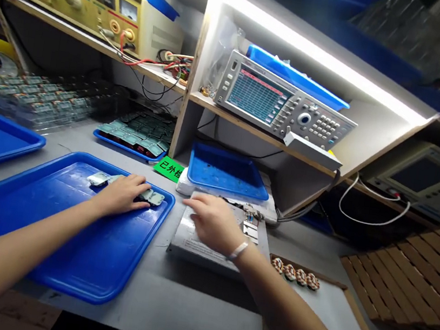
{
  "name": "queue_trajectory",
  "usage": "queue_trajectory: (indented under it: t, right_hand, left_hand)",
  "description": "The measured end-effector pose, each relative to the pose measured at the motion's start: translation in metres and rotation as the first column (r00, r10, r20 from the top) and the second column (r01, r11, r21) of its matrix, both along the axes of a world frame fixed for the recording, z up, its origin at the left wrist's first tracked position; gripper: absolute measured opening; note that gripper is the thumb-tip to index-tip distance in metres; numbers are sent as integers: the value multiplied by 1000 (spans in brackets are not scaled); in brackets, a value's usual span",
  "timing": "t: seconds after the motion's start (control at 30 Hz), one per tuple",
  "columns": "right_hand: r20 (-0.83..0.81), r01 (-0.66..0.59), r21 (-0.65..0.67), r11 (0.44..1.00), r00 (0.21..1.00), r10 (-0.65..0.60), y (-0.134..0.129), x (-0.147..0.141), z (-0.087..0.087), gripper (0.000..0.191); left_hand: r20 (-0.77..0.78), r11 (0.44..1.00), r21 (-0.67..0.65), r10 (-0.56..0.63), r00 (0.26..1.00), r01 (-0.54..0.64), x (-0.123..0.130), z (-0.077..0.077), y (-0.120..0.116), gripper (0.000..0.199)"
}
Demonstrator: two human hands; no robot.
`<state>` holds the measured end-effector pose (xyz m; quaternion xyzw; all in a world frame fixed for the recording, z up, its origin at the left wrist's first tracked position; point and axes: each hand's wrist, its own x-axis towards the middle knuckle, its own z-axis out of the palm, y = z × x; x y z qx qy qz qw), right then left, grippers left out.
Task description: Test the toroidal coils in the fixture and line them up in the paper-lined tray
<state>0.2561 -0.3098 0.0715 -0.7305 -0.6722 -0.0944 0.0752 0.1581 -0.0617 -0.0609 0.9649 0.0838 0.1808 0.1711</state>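
Closest to the person, at about 7 o'clock, a big blue tray [66, 269] sits on the gray desk [166, 316]. The left hand [121, 195] lies palm down in this tray, on a short row of small square metal parts [98, 179]. Its fingers bend a little, and I cannot tell if it grips the parts or only rests on them. At about 1 o'clock, the right hand [214, 224], with a white band [238, 251] on its wrist, is open and holds nothing. It is over a flat gray metal plate [196, 243].

Just past that hand, at about 2 o'clock, four round copper coils [294, 274] lie in a row. A wooden slat rack [405, 273] is at 3 o'clock. Farther off, at 12 o'clock, a small blue tray [225, 171] sits on a white block [184, 184]. At 11 o'clock, a green label [168, 168] lies on the desk, and a low blue tray of parts [134, 136] sits behind it. Up on a wooden shelf [249, 128], a test meter with a screen [258, 96] glows.
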Motion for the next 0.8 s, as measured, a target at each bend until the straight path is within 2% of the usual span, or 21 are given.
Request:
queue_trajectory:
  t: [0.1,0.2,0.3,0.4,0.5,0.6,0.7,0.8]
  right_hand:
    - [61,8,-243,970,998,7,75,-7,-36,29]
    - [117,110,-358,927,991,-72,121,-5,-68,23]
    - [144,150,-346,926,984,-105,138,-3,-85,21]
    - [136,148,-342,928,985,-107,140,-3,-92,24]
    - [103,114,-374,921,991,-81,140,-2,-92,30]
    - [28,34,-389,921,999,-25,133,0,-84,36]
    - [-184,-41,-227,973,983,-1,109,3,-60,38]
    - [-373,-64,6,998,926,62,65,8,-28,39]
  left_hand:
    - [1,998,51,29,1000,-29,0,-9,-5,44]
    - [-10,998,51,39,999,-39,1,-14,-6,38]
    - [-29,999,13,37,999,-37,-1,-16,-5,28]
    - [-37,996,-58,71,997,-73,-9,-12,0,28]
    - [-38,968,-160,190,981,-194,-26,3,13,28]
    - [-28,900,-307,317,948,-310,-49,25,29,32]
    - [-29,793,-528,340,940,-303,-68,44,34,46]
    - [-37,643,-733,289,957,-223,-77,52,15,56]
